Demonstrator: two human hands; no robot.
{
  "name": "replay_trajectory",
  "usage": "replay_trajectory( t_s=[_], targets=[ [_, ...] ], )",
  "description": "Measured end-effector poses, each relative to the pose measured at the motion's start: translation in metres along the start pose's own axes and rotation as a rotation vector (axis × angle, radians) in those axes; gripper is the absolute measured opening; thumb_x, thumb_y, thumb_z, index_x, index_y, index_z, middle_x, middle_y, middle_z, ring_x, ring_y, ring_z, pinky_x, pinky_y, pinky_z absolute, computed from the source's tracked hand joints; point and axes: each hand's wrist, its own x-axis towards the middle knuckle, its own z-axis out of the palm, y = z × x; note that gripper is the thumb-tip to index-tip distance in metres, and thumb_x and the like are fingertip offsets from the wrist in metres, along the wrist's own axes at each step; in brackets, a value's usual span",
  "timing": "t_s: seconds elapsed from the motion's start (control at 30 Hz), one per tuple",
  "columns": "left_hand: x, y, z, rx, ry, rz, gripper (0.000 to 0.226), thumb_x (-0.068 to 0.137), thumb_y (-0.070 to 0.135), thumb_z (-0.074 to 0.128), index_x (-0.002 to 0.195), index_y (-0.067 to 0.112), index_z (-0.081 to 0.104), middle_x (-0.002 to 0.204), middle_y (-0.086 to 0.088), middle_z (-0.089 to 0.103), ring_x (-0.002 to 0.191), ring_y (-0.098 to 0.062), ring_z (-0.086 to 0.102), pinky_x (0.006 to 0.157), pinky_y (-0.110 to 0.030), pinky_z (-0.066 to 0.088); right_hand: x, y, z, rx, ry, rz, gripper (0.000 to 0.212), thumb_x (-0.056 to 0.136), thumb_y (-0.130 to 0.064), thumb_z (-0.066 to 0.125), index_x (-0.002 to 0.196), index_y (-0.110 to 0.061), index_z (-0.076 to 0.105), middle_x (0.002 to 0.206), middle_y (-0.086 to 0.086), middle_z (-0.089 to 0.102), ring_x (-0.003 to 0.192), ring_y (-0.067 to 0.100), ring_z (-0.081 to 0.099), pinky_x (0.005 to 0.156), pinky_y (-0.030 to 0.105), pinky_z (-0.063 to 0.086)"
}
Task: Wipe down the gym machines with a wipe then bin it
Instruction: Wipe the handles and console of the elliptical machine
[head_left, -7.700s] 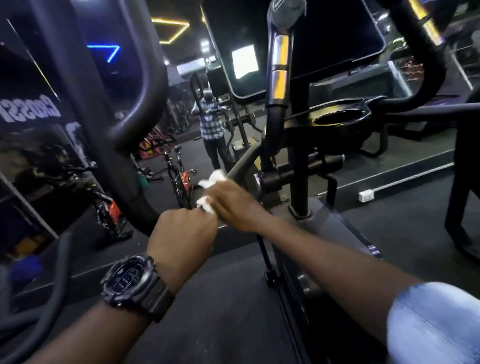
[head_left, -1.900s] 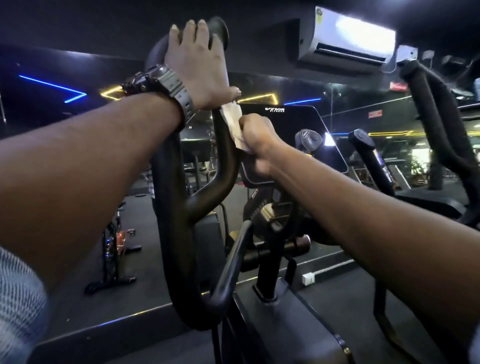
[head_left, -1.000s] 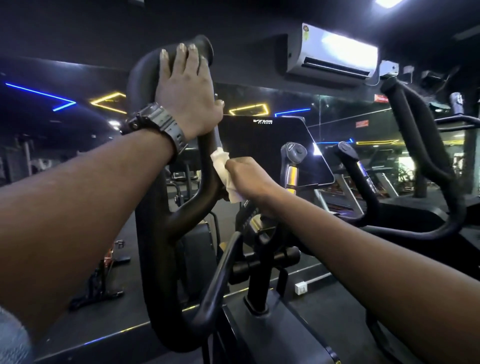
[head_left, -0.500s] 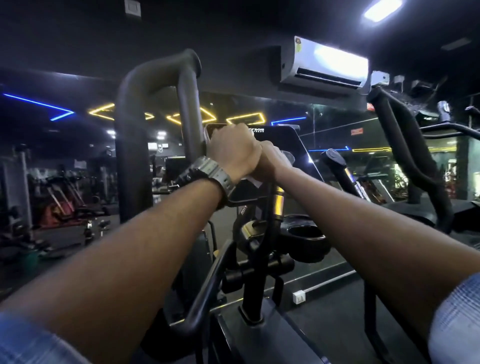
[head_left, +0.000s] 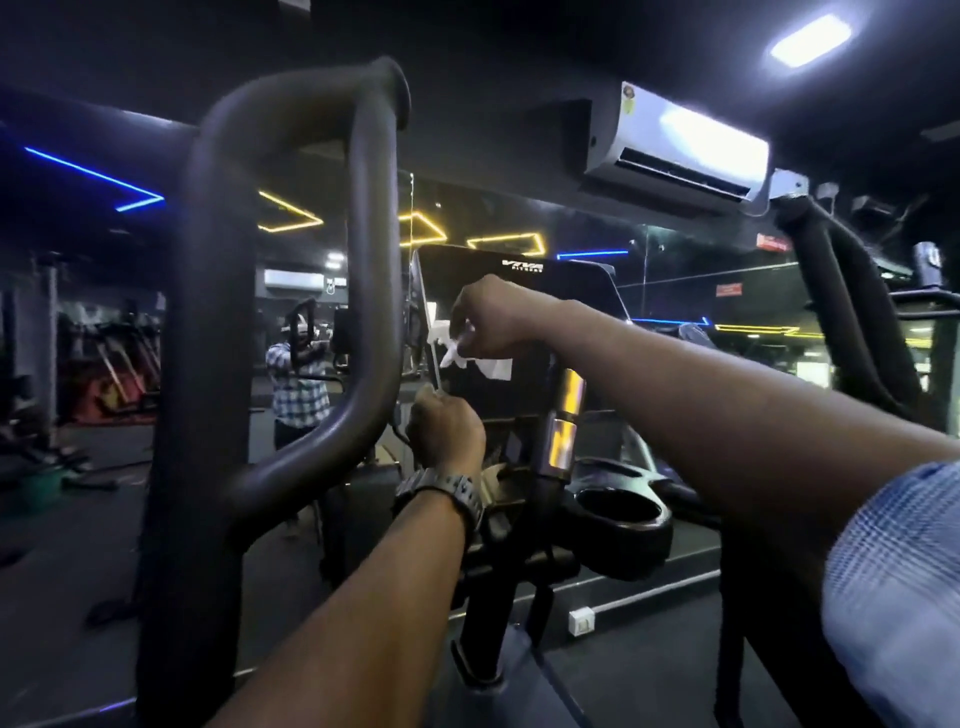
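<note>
My right hand (head_left: 491, 322) pinches a crumpled white wipe (head_left: 485, 365) and holds it against the dark console screen (head_left: 524, 291) of a black cardio machine. Lower down, my left hand (head_left: 445, 432), with a watch on its wrist, is curled round the console's lower left edge. The machine's big black loop handle (head_left: 374, 260) stands at the left of both hands. Below my right forearm, a silver-gold grip post (head_left: 563, 415) rises.
A black cup holder (head_left: 618, 512) sits under my right arm. Another black handle (head_left: 852, 312) rises at the right. Ahead, a wall mirror reflects a person (head_left: 298, 384), with an air conditioner (head_left: 675, 150) above. A white socket (head_left: 581, 621) is at floor level.
My left hand came off the loop handle, joined my right hand at the console top, then dropped to the console's lower left edge. My right hand carried the wipe from the handle to the screen.
</note>
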Motion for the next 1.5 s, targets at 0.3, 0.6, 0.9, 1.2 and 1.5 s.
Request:
replay_trajectory(
  t_s=[0.3,0.6,0.9,1.2,1.5],
  targets=[
    [0.067,0.009,0.041,0.033,0.12,0.165,0.039,0.089,-0.002,0.04,0.119,-0.002,0.064,0.122,-0.021,0.065,0.115,-0.041,0.058,0.094,-0.049,0.049,0.068,0.073,-0.029,0.014,-0.061,-0.223,0.045,0.08,-0.023,0.078,0.122,-0.023,0.063,0.099,-0.013,0.06,0.09,0.009,0.056,0.065,0.015,0.037],
    [0.151,0.055,0.071,-0.024,0.15,0.197,0.03,0.085,0.006,0.047,0.085,0.011,0.076,0.082,-0.012,0.071,0.074,-0.035,0.06,0.06,-0.042,0.048,0.161,0.128,0.024,-0.008,0.211,-0.459,0.033,0.08,-0.042,0.075,0.109,-0.027,0.072,0.095,-0.003,0.07,0.08,0.016,0.064,0.067,0.023,0.044],
    [0.185,0.045,0.065,-0.149,0.112,0.209,0.026,0.081,0.014,0.048,0.076,0.024,0.072,0.076,0.001,0.07,0.077,-0.02,0.066,0.079,-0.046,0.058,0.133,0.103,0.072,0.143,0.223,-0.661,0.02,0.09,-0.026,0.065,0.106,-0.018,0.074,0.105,0.003,0.067,0.097,0.015,0.061,0.083,0.025,0.047],
    [0.17,0.049,0.053,-0.216,0.006,0.217,0.029,0.097,0.02,0.048,0.079,0.015,0.07,0.089,-0.009,0.074,0.084,-0.024,0.069,0.08,-0.041,0.056,0.176,0.123,0.063,0.027,0.365,-0.569,0.023,0.09,-0.017,0.065,0.112,-0.02,0.071,0.116,0.001,0.066,0.105,0.019,0.063,0.083,0.028,0.051],
    [0.178,0.049,0.053,-0.301,0.016,0.123,0.041,0.105,0.036,0.037,0.1,0.009,0.067,0.101,-0.012,0.072,0.093,-0.021,0.07,0.088,-0.041,0.058,0.118,0.083,0.084,0.193,0.121,-0.837,0.021,0.089,-0.022,0.068,0.109,-0.018,0.072,0.109,-0.001,0.067,0.097,0.008,0.06,0.082,0.017,0.046]
  ],
)
